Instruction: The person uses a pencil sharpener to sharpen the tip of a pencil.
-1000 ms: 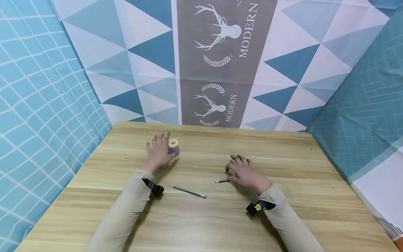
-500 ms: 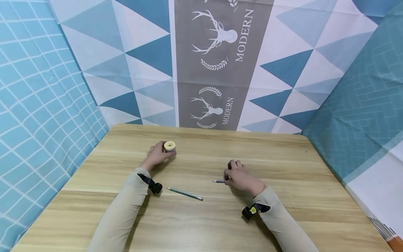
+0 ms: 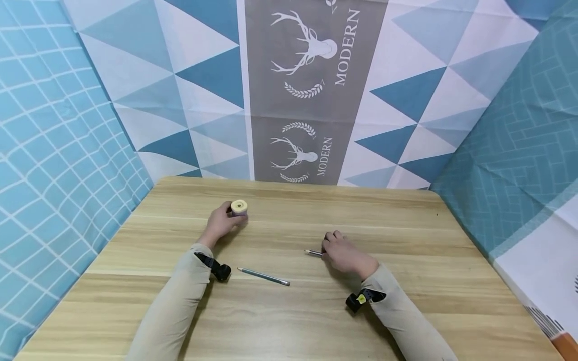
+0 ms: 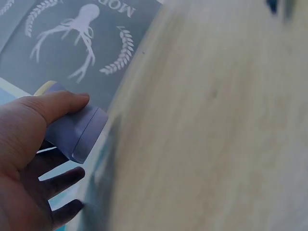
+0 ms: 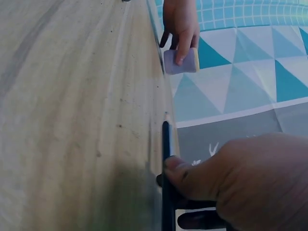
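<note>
My left hand [image 3: 220, 221] grips a pencil sharpener [image 3: 239, 206], a lavender cylinder with a cream top and a small hole in it. In the left wrist view the thumb lies across the sharpener's side [image 4: 79, 130], and the lower fingers are spread below it. Over to the right, my right hand [image 3: 345, 253] pinches a dark pencil [image 3: 313, 252], whose sharpened tip points left. The right wrist view shows the thumb pressed on the pencil's shaft [image 5: 167, 144]; its rear part runs out of view. Between the hands, nearer the front, a green-blue pencil [image 3: 264, 276] lies on the table.
The wooden table [image 3: 289, 321] has rounded far corners. A patterned cloth [image 3: 298, 90] hangs behind its far edge, a blue grid cloth [image 3: 54, 125] at the left and a teal cloth [image 3: 510, 130] at the right. Each wrist wears a black camera strap.
The left fingers have closed round the sharpener, which has shifted slightly left. The right fingers, earlier spread over the dark pencil, have curled onto it, and its tip has risen. The view shifted slightly.
</note>
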`<state>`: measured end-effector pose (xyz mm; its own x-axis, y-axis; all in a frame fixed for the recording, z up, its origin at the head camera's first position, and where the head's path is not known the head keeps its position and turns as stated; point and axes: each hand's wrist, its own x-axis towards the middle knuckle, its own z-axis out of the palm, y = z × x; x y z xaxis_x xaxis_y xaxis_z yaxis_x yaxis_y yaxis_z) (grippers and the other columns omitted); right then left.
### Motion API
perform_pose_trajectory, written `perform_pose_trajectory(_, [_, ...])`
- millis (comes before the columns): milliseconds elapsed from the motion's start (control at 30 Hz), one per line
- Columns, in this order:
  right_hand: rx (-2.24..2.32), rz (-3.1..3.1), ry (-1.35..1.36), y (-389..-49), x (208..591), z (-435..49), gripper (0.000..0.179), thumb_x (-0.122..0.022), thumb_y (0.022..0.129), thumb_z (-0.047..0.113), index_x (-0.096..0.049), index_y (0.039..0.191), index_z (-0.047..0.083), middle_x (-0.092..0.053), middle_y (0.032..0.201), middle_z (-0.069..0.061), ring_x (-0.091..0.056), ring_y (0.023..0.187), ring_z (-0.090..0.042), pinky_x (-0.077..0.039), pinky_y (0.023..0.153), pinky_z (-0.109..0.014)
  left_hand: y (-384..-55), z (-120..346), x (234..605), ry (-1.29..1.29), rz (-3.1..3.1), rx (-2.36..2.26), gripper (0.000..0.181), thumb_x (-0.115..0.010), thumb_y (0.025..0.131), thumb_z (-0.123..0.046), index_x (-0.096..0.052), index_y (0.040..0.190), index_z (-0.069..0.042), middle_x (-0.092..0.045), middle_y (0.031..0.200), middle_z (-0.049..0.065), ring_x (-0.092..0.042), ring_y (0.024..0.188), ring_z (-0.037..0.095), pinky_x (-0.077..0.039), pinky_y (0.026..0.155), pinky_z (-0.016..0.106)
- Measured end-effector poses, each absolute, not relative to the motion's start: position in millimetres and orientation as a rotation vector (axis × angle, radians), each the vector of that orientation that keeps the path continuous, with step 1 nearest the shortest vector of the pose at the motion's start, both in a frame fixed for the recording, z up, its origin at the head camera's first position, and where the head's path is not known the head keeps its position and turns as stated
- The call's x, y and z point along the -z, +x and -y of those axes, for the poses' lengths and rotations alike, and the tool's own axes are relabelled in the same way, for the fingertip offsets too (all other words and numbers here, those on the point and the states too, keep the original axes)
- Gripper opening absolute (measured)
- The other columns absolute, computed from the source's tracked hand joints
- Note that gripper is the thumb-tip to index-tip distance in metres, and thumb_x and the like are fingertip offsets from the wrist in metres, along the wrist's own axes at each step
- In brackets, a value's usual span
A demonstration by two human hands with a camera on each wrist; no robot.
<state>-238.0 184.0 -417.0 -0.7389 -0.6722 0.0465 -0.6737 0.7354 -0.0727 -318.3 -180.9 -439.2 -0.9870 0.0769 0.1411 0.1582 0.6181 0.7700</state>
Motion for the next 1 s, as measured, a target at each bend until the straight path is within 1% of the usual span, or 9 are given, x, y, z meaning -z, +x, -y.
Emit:
perform_pose_trajectory(33, [-0.154,2.892,1.134,-239.0,415.3,-184.9,0.007,-0.061,0.096,0.008,-0.059,0.091,0.004,-0.05,0.092,-0.008,-0.045,0.084,-0.025,-0.045,0.072,-0.04,-316.8,179.6,437.6,-0.208,2.716,1.348,0.053,-0.073,0.091,-0.022,-0.051,0.132,0.004,-0.055,0.132,0.028,-0.051,0.123,0.044,-0.043,0.105,0.057])
perform_pose_trajectory(133, [-0.318,2.886,1.121,-242.6,407.3,-188.3,0.007,-0.059,0.097,0.005,-0.056,0.091,0.004,-0.052,0.085,-0.005,-0.048,0.077,-0.021,-0.047,0.068,-0.036,-311.8,174.3,429.8,-0.227,2.641,1.431,0.052,-0.077,0.088,-0.021,-0.055,0.129,0.002,-0.057,0.131,0.025,-0.052,0.124,0.041,-0.043,0.105,0.055])
perform_pose_trajectory(233, [-0.444,2.903,1.062,-245.6,397.4,-191.4,0.007,-0.057,0.1,0.007,-0.055,0.093,0.006,-0.055,0.08,-0.001,-0.049,0.07,-0.015,-0.047,0.061,-0.032,-305.7,167.5,419.3,-0.253,2.58,1.483,0.055,-0.083,0.082,-0.019,-0.059,0.128,0.001,-0.06,0.129,0.024,-0.054,0.122,0.039,-0.043,0.106,0.054])
perform_pose_trajectory(300, [-0.51,2.899,1.026,-246.8,391.3,-192.9,0.007,-0.055,0.101,0.009,-0.056,0.094,0.006,-0.058,0.078,-0.003,-0.049,0.067,-0.013,-0.046,0.059,-0.031,-300.9,162.3,411.5,-0.263,2.538,1.52,0.059,-0.086,0.078,-0.016,-0.061,0.128,0.002,-0.061,0.128,0.023,-0.055,0.121,0.039,-0.044,0.105,0.054])
perform_pose_trajectory(433, [-0.57,2.835,1.023,-245.3,380.2,-196.5,0.006,-0.056,0.101,0.009,-0.06,0.098,0.006,-0.063,0.083,-0.006,-0.052,0.069,-0.011,-0.048,0.06,-0.032,-291.1,150.4,397.2,-0.349,2.468,1.566,0.06,-0.089,0.072,-0.009,-0.065,0.125,0.004,-0.062,0.124,0.022,-0.058,0.116,0.039,-0.049,0.101,0.051])
perform_pose_trajectory(567, [-0.564,2.742,1.034,-242.8,371.4,-199.3,0.005,-0.059,0.1,0.011,-0.063,0.099,0.008,-0.065,0.085,-0.001,-0.054,0.069,-0.008,-0.05,0.061,-0.031,-281.6,139.2,388.0,-0.453,2.45,1.553,0.057,-0.091,0.067,-0.007,-0.069,0.119,0.004,-0.063,0.116,0.018,-0.061,0.107,0.035,-0.056,0.091,0.045])
perform_pose_trajectory(700, [-0.569,2.668,1.045,-241.6,362.2,-199.2,0.007,-0.061,0.1,0.013,-0.066,0.099,0.01,-0.066,0.084,0.003,-0.055,0.068,-0.006,-0.051,0.061,-0.03,-274.1,131.5,379.6,-0.519,2.476,1.545,0.056,-0.093,0.066,-0.011,-0.072,0.116,0.0,-0.064,0.11,0.013,-0.062,0.099,0.031,-0.057,0.082,0.038])
perform_pose_trajectory(833, [-0.652,2.622,1.067,-239.5,354.9,-194.7,0.008,-0.061,0.1,0.014,-0.068,0.1,0.01,-0.065,0.082,0.006,-0.051,0.063,-0.005,-0.047,0.057,-0.027,-265.9,125.2,368.3,-0.593,2.507,1.556,0.055,-0.093,0.067,-0.015,-0.073,0.117,-0.003,-0.066,0.105,0.012,-0.063,0.091,0.027,-0.057,0.075,0.033])
perform_pose_trajectory(1000, [-0.785,2.498,1.136,-237.2,351.4,-187.0,0.006,-0.062,0.099,0.01,-0.067,0.103,0.01,-0.062,0.081,0.007,-0.042,0.058,-0.004,-0.04,0.053,-0.026,-254.0,120.5,361.3,-0.669,2.492,1.682,0.053,-0.09,0.071,-0.013,-0.072,0.119,-0.003,-0.069,0.105,0.013,-0.064,0.088,0.025,-0.058,0.072,0.031])
